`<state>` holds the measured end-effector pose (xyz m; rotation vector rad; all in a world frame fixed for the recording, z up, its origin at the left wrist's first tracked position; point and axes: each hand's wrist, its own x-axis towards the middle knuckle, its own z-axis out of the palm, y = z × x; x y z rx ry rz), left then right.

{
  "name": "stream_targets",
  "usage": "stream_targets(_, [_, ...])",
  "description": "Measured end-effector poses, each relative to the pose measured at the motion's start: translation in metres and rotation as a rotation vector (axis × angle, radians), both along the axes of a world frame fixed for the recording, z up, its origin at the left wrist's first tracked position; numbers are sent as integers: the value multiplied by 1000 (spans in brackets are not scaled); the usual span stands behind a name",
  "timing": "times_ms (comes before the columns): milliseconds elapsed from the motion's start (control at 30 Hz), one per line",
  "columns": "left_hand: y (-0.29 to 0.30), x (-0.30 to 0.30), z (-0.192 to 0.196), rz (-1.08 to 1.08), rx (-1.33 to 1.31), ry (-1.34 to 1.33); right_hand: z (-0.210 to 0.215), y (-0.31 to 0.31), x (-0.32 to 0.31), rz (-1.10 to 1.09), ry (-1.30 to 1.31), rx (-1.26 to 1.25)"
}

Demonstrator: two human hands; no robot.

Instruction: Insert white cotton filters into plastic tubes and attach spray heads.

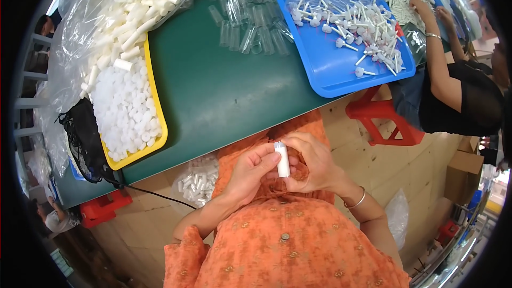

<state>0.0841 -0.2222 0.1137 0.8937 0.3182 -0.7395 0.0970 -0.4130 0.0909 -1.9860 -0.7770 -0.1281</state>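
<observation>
1. A small white tube (282,160) stands nearly upright above the person's lap, its long axis running 12 to 6 o'clock, off the green surface (224,90).
2. The left hand (249,173) lies at the tube's 8 o'clock, its fingers (265,154) closed on the upper part.
3. The right hand (312,162) lies at 3 o'clock, its fingers curled round the tube's right side and base.
4. Both hands touch the tube; neither is nearer.

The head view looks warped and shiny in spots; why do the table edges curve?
Head view: fisheye bending bows the green table edge and blue tray toward the dark rim; glare whitens the clear bags; the white tube between both hands stays sharp.
</observation>
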Motion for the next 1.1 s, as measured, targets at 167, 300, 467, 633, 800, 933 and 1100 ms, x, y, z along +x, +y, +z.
stream_targets(167, [-1,0,0,-23,7,-31,2,2,4,0,34,58])
stream_targets(300, [-4,3,-2,-74,-21,-29,13,3,-3,-59,43,22])
stream_targets(467, [25,-3,-5,-58,80,66,32,-4,9,114,146,-89])
stream_targets(633, [154,-48,-60,-542,869,-69,69,-102,95,-367,-123,-445])
stream_targets(800, [198,-79,-87,-1215,1707,-396,59,-132,147,-205,128,-759])
stream_targets(933, [162,-18,23,-503,728,-460,66,-122,158,-73,126,-810])
stream_targets(1100, [194,99,69,122,1931,-1203,81,-110,143,-171,289,-300])
